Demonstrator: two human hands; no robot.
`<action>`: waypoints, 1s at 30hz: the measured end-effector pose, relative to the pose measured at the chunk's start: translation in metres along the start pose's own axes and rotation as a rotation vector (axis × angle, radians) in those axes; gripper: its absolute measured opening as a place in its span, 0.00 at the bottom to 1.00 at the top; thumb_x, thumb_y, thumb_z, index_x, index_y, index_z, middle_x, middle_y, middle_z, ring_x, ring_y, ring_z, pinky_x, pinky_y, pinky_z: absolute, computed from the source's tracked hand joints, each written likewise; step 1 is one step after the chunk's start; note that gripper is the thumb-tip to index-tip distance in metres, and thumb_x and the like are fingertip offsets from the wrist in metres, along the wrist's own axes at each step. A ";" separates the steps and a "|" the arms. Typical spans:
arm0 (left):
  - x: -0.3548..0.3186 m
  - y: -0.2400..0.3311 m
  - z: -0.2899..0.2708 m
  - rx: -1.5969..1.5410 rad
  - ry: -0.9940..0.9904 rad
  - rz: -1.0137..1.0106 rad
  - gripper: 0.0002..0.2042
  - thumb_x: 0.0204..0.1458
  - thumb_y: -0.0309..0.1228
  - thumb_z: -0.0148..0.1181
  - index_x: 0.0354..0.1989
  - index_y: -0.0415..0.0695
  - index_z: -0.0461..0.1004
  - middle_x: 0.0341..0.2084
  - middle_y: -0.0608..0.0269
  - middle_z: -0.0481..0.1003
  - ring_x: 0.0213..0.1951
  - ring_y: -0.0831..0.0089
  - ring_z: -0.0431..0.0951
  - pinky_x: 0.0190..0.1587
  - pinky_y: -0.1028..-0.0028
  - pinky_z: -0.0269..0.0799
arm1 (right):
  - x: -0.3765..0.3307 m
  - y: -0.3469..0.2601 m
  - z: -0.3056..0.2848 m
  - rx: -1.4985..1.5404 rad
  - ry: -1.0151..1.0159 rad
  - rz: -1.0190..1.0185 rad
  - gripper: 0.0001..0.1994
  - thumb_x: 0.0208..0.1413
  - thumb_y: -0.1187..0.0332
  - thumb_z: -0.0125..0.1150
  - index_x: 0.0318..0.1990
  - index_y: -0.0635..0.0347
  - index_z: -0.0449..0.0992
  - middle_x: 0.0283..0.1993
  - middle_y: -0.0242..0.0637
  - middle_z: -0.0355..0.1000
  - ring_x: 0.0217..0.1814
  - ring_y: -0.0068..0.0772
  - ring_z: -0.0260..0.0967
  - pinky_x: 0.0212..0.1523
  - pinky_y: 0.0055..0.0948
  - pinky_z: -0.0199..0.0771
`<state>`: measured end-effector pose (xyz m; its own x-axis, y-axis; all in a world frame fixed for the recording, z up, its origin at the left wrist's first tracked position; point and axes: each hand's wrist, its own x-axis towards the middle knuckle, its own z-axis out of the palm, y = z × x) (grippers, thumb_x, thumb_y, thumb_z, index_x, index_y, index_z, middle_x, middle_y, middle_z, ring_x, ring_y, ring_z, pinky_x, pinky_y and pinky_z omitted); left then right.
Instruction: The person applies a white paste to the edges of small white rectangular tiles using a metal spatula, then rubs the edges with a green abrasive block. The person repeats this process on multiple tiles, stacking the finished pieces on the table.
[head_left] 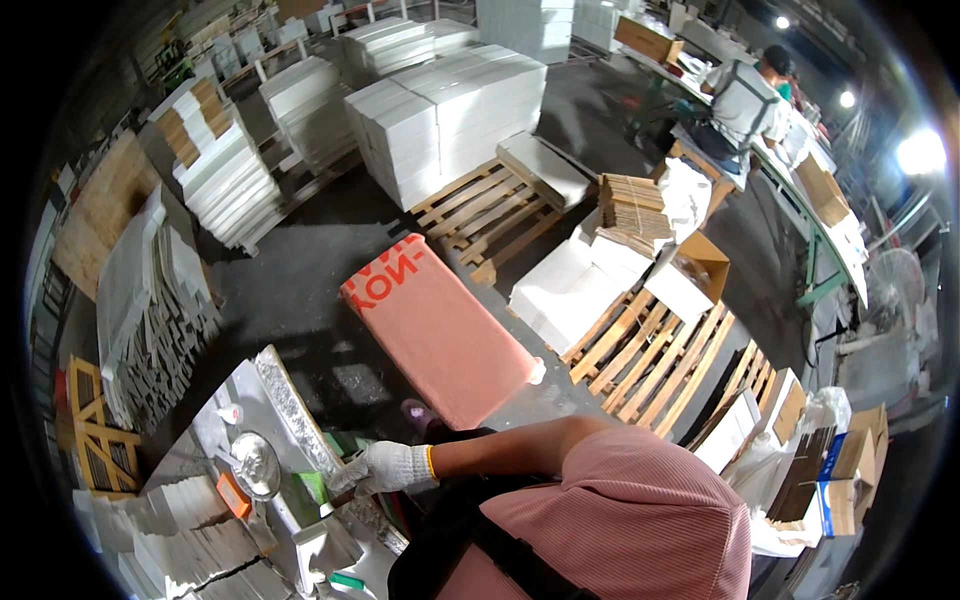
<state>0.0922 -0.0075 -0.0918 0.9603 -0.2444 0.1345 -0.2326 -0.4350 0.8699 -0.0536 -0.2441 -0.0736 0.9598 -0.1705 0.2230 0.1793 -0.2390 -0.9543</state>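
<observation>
My right hand [392, 469], in a white knitted glove with a yellow cuff, reaches left over the workbench [205, 423]. Its fingers are bent and pressed together; whatever they hold, if anything, is hidden. Close by the fingertips lies a green piece [313, 487]. A long board edge with rough white crust [290, 402] runs along the bench up to the hand. Further left on the bench are a round bowl of white paste [256, 464] and an orange block [234, 495]. White sheets [190, 545] are stacked beyond them. My left hand does not show.
A pink-covered block [440, 335] with red lettering stands on the floor beside me. Wooden pallets [650, 355], white boxes [570, 290] and stacked white blocks [445, 125] stand around. A co-worker [742, 105] sits at a green-framed table [815, 235]. Cartons [850, 470] stand at right.
</observation>
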 end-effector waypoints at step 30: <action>-0.054 -0.022 -0.046 -0.517 0.058 -0.155 0.22 0.44 0.34 0.75 0.46 0.39 0.76 0.37 0.63 0.80 0.40 0.80 0.76 0.45 0.76 0.72 | 0.076 -0.063 -0.007 -0.088 -0.376 0.245 0.14 0.57 0.77 0.60 0.51 0.67 0.76 0.45 0.37 0.76 0.43 0.20 0.73 0.44 0.21 0.74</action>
<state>0.0525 0.0553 -0.0959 0.9876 -0.1570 -0.0009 0.0048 0.0244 0.9997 0.0069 -0.2493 0.0049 0.9863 0.1227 -0.1105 -0.0664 -0.3177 -0.9459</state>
